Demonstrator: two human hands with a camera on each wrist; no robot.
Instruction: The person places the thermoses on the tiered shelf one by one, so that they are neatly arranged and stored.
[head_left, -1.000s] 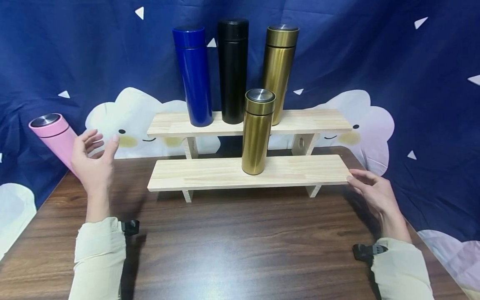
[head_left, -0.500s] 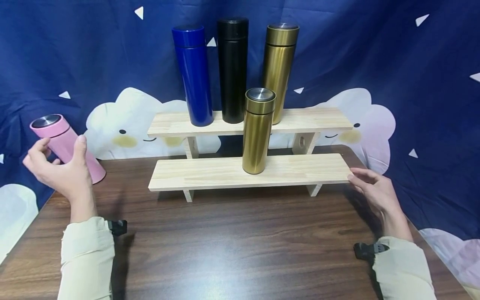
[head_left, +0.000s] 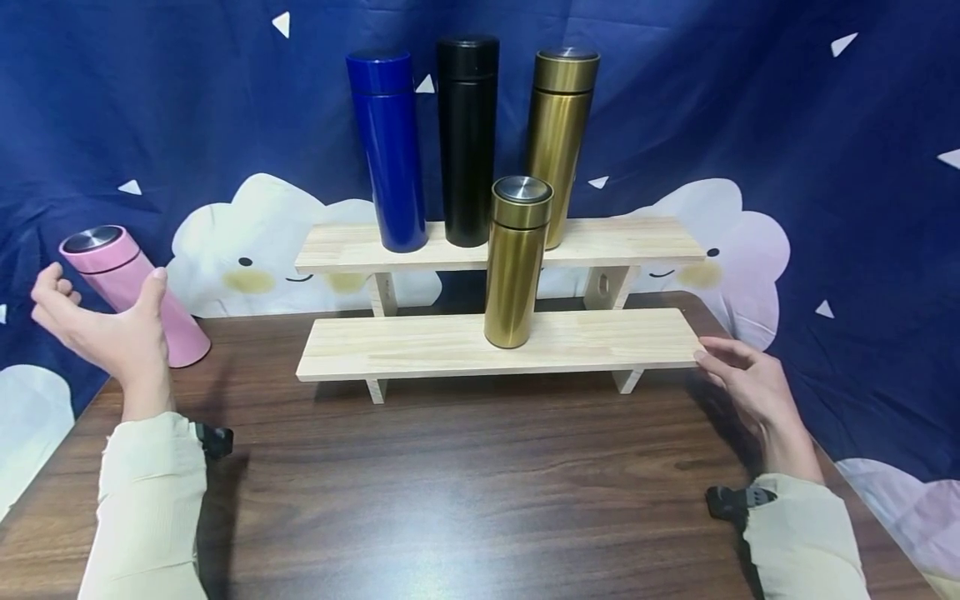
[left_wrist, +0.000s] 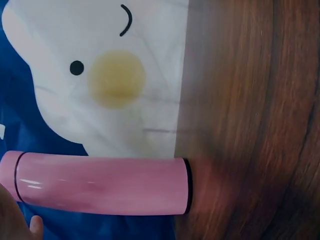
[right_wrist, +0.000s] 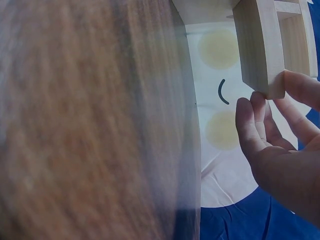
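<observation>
A pink thermos [head_left: 174, 321] with a steel-topped lid stands on the table at the far left. My left hand [head_left: 105, 325] is right in front of it, fingers and thumb spread apart. In the left wrist view the thermos [left_wrist: 105, 185] spans the lower left, with part of the hand [left_wrist: 12, 217] over its lid end. At the other side, my right hand [head_left: 750, 383] holds the right end of the lower wooden shelf [head_left: 405, 346] by its fingertips. In the right wrist view these fingertips meet the end of the board [right_wrist: 272, 60]. A short gold thermos [head_left: 512, 283] stands on this shelf.
Blue [head_left: 390, 158], black [head_left: 467, 150] and tall gold [head_left: 561, 125] thermoses stand on the upper shelf [head_left: 637, 240]. Both tiers rest on the brown wood table [head_left: 435, 483]. A dark blue curtain [head_left: 675, 83] with clouds hangs behind.
My left hand has moved left from the right of the pink thermos to in front of it, its fingers passing across to the left side. My right hand stays at the shelf end.
</observation>
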